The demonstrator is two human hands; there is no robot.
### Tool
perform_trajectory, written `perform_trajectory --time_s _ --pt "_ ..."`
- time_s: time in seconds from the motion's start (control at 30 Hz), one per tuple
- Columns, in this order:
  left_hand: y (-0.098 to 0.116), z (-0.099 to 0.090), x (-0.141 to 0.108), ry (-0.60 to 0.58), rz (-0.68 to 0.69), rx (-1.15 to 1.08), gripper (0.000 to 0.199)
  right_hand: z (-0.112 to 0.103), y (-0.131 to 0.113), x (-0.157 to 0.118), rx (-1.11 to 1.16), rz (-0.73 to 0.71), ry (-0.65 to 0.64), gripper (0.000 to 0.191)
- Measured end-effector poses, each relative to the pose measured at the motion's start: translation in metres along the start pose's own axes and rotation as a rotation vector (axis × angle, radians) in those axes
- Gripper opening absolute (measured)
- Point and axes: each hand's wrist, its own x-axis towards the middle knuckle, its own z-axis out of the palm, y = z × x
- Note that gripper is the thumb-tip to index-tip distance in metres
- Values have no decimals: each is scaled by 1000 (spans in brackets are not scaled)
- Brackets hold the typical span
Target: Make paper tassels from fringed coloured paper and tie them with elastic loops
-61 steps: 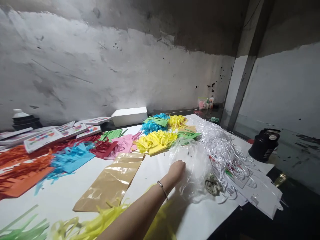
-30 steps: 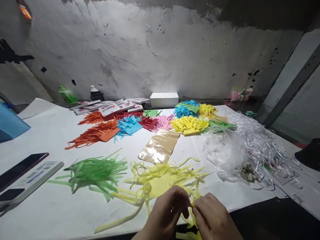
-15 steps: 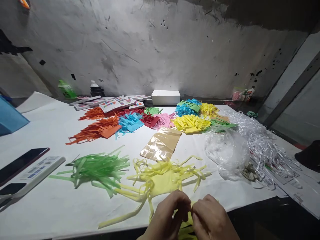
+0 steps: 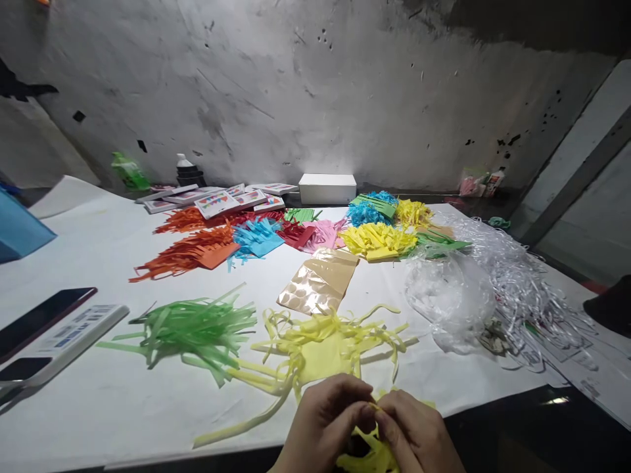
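Observation:
At the near edge of the table my left hand and my right hand meet, fingertips pinched together. Both grip a yellow paper tassel, whose fringe strips hang below and between them; the pinched end is mostly covered by my fingers. Just beyond my hands lies a pale yellow fringed tissue piece, its strips spread outward. Left of it is a loose bunch of green tissue strips. Behind the yellow piece rests a clear packet with gold dots on tan paper.
Orange, blue and yellow fringes line the back, near flat printed boxes and a white box. Crumpled clear plastic and white strings cover the right. A phone lies left.
My fingertips have drawn closer together on the yellow tassel, and its pinched strip shows between them. More of the fringe is visible below. The camera view has shifted slightly.

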Motion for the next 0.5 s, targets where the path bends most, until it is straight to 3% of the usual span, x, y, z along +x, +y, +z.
perform_trajectory --time_s 0.1,0.3,0.37,0.5 --pt "8 -5 3 -27 -102 -46 25 4 1 0 28 21 5 28" --pt "8 -12 1 -60 -47 138 25 15 5 -3 52 36 31 30" --pt "5 -13 0 -33 48 322 19 17 6 -2 0 2 58 31" --pt "-6 -14 0 28 386 639 16 22 7 1 -110 -126 136 22"
